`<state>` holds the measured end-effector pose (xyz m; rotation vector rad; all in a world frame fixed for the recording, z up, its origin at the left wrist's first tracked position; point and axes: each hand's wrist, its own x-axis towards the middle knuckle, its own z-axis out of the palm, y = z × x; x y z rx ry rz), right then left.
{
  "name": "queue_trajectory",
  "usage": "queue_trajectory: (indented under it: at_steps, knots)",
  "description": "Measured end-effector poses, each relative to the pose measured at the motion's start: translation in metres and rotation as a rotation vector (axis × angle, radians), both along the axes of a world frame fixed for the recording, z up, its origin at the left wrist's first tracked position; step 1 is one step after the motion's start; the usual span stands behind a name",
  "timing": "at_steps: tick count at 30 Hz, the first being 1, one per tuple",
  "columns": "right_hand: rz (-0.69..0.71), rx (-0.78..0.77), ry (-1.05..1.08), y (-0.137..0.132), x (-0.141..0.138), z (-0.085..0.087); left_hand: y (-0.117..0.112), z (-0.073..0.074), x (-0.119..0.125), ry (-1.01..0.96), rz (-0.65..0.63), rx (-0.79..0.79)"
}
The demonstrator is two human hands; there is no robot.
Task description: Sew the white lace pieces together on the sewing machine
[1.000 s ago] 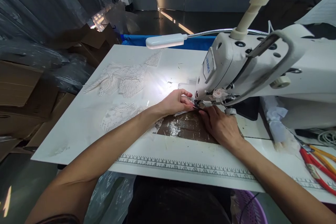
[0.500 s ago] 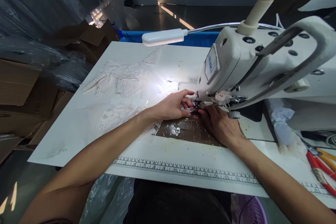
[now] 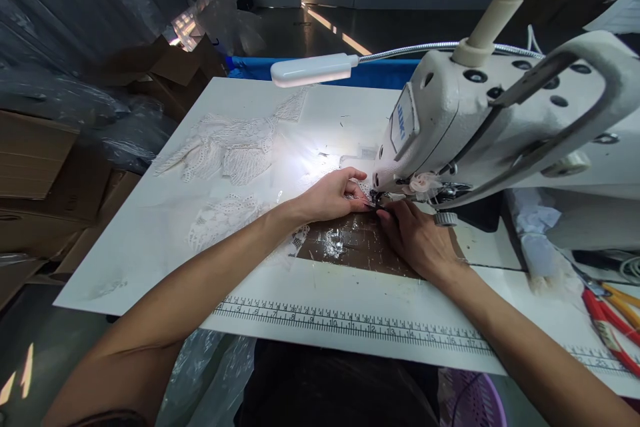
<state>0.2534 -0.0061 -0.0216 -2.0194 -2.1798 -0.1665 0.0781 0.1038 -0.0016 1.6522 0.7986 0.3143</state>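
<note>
While my left hand (image 3: 335, 197) pinches the lace (image 3: 367, 187) in a narrow grip just left of the foot (image 3: 376, 197) of the machine (image 3: 435, 127), my right hand (image 3: 420, 237) bends its fingertips close beside it, though I cannot tell whether that grip holds anything. Just on the near side, a brown sheet (image 3: 345, 243) lies on the desk (image 3: 150, 240). Other lace pieces (image 3: 240, 140) spread to the left, with scissors (image 3: 603, 323) at the near right.
</note>
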Motion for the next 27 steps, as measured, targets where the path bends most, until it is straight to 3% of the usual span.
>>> queue_trajectory:
  at_steps: [12, 21, 27]
  knots:
    - [-0.049, -0.012, 0.073, 0.005, -0.005, 0.002, -0.001, 0.001, 0.0, 0.014, -0.009, 0.026]
    - [0.008, 0.045, -0.008, 0.002, -0.011, 0.005, -0.001, 0.001, 0.001, -0.003, -0.019, 0.034]
    - [-0.031, 0.03, -0.012, 0.008, -0.014, 0.004, -0.001, 0.001, 0.001, 0.018, -0.017, 0.046]
